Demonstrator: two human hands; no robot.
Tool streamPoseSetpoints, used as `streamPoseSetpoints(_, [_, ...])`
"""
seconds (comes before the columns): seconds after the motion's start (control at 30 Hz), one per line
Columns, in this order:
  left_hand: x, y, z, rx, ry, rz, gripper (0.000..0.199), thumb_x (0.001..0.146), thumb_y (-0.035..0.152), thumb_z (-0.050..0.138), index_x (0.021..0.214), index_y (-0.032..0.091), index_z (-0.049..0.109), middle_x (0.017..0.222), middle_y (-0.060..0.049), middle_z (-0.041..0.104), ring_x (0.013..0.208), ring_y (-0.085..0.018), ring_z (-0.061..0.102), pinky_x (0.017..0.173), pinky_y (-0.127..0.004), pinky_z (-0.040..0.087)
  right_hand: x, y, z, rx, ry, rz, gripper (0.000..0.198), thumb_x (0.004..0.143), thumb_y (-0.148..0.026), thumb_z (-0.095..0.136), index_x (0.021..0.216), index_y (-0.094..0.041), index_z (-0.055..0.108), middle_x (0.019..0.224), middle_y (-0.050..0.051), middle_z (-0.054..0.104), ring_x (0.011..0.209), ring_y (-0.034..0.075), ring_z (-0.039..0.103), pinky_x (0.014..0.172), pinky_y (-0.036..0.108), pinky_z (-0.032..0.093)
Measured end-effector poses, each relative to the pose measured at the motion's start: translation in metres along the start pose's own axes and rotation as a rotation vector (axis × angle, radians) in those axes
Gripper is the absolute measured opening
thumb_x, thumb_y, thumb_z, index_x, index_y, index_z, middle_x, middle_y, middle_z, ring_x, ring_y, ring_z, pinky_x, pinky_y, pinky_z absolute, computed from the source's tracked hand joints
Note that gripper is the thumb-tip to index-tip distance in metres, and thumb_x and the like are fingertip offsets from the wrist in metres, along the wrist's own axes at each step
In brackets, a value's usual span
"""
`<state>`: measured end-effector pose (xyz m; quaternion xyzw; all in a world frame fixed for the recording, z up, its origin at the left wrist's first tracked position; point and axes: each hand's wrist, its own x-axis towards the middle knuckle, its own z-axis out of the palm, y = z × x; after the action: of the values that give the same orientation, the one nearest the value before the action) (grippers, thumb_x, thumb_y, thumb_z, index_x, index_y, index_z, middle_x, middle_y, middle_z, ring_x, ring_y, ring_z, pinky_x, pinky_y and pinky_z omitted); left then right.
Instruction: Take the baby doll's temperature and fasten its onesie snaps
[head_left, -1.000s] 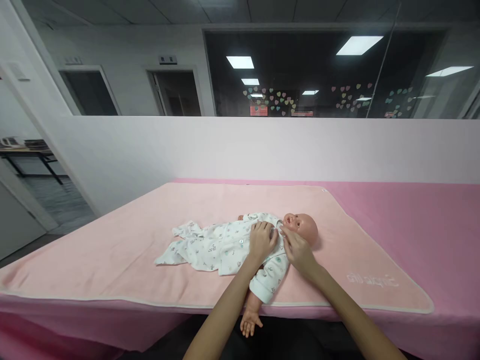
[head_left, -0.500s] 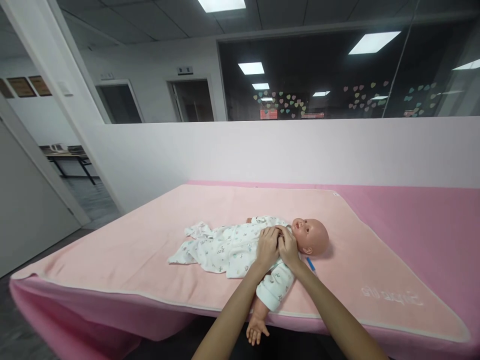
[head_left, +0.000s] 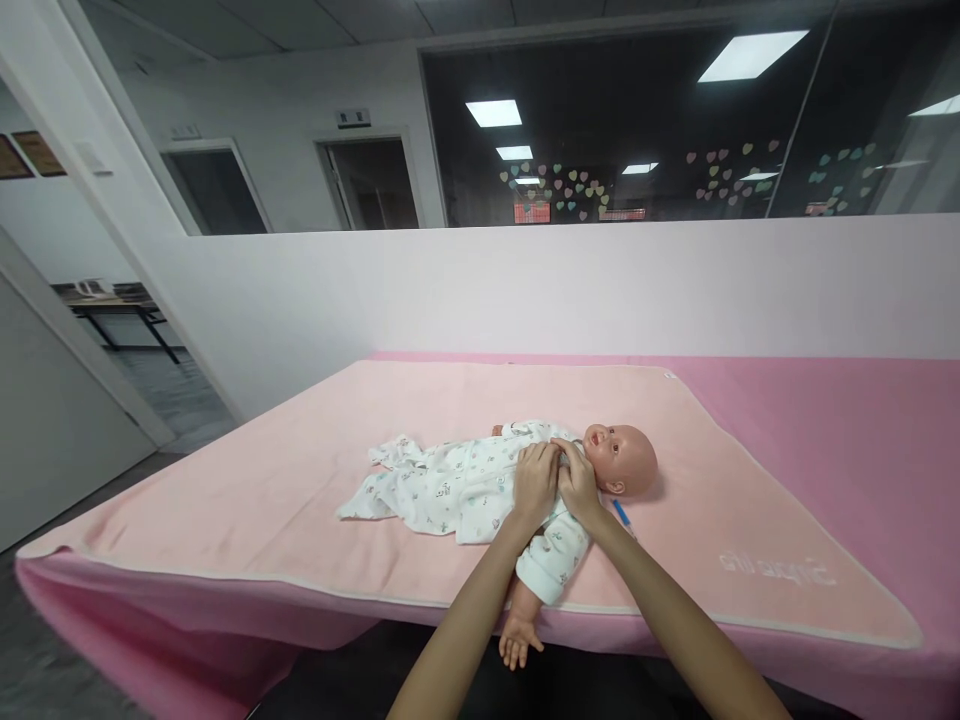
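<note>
A baby doll [head_left: 622,460] lies on its back, head to the right, dressed in a white printed baby outfit [head_left: 450,485] with loose, flat legs. My left hand [head_left: 535,480] is closed at the upper chest of the outfit, fingers curled over the cloth. Beside it, my right hand [head_left: 577,485] is closed at the neckline, just below the doll's chin. The two hands' fingertips meet or nearly meet, and the cloth under them is mostly hidden. One doll arm [head_left: 523,625] stretches toward me between my forearms, its hand past the bed edge.
A slim blue-and-white object [head_left: 622,513] lies near the doll's shoulder. Beneath the doll, a peach blanket [head_left: 262,480] covers a pink sheet [head_left: 840,450]. A white partition wall [head_left: 525,290] with glass above stands behind, and a door [head_left: 52,370] is at left.
The view has tilted slightly, so the scene sits a little higher in the picture. Both hands stay at the doll's upper chest with only slight finger movement.
</note>
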<state>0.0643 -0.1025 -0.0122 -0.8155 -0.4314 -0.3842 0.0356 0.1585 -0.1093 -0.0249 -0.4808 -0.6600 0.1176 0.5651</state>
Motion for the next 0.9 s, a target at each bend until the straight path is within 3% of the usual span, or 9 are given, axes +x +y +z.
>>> streamPoseSetpoints(0.1, [0.0003,-0.0012,0.0004,-0.009,0.007,-0.022,0.017,0.088,0.017,0.035,0.088,0.018,0.052,0.082,-0.004,0.057,0.077,-0.018,0.047,0.071,-0.032,0.036,-0.0005,-0.0006,-0.0039,-0.008,-0.008,0.001,0.030,0.087,-0.032,0.048,0.112,-0.017,0.051,0.113,0.007,0.053,0.096,0.017,0.054,0.082,0.038,0.047])
streamPoseSetpoints(0.17, [0.0008,-0.0015,0.0006,-0.019,0.006,-0.033,0.017,0.088,0.018,0.034,0.086,0.018,0.052,0.081,-0.004,0.057,0.077,-0.018,0.048,0.070,-0.032,0.035,-0.0009,-0.0007,-0.0054,-0.013,-0.011,-0.009,0.027,0.087,-0.023,0.045,0.112,-0.018,0.051,0.112,0.007,0.055,0.099,0.018,0.054,0.086,0.038,0.045])
streamPoseSetpoints(0.3, [0.0023,-0.0004,-0.0006,-0.039,0.015,-0.067,0.023,0.090,0.021,0.030,0.083,0.018,0.052,0.080,-0.004,0.058,0.075,-0.018,0.048,0.068,-0.032,0.035,-0.0018,-0.0005,-0.0062,-0.026,-0.004,-0.059,0.042,0.076,-0.006,0.034,0.113,-0.017,0.051,0.110,0.009,0.058,0.103,0.020,0.053,0.092,0.037,0.042])
streamPoseSetpoints(0.57, [0.0035,0.0030,-0.0059,-0.192,0.054,-0.074,0.020,0.083,0.015,0.035,0.086,0.019,0.055,0.084,-0.003,0.060,0.083,-0.018,0.051,0.077,-0.033,0.037,-0.0018,0.0050,-0.0073,-0.031,-0.013,-0.078,0.042,0.076,-0.009,0.032,0.114,-0.016,0.050,0.111,0.010,0.059,0.101,0.020,0.055,0.090,0.036,0.044])
streamPoseSetpoints(0.9, [0.0043,0.0033,-0.0074,-0.082,0.097,-0.012,0.014,0.080,0.017,0.043,0.083,0.021,0.056,0.082,-0.002,0.063,0.082,-0.019,0.053,0.076,-0.034,0.036,-0.0025,0.0092,-0.0040,-0.047,0.073,-0.117,0.040,0.079,-0.011,0.033,0.116,-0.019,0.048,0.103,0.009,0.062,0.094,0.020,0.058,0.082,0.035,0.048])
